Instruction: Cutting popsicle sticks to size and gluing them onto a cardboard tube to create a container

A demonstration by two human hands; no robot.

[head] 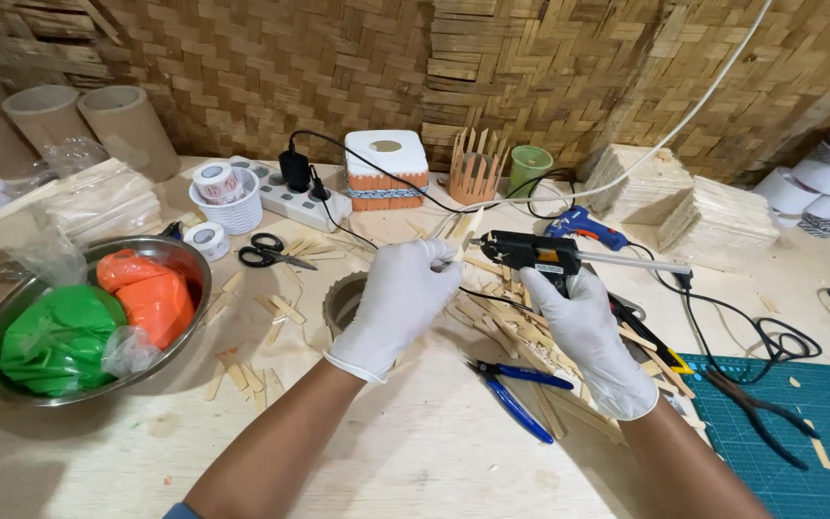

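Three cardboard tubes (50,120), two glue guns (530,253), one pair of scissors (271,251) and two paint bags (98,322) were counted.

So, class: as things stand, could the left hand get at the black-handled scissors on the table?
Probably not straight away. The path to the scissors looks open across the table, but the left hand is pinching a wooden stick at the glue gun, so it isn't free.

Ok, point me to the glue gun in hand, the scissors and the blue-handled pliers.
black glue gun (530,252), head view, middle of its body.
scissors (263,251), head view, on the black handles.
blue-handled pliers (516,389), head view, on the handles.
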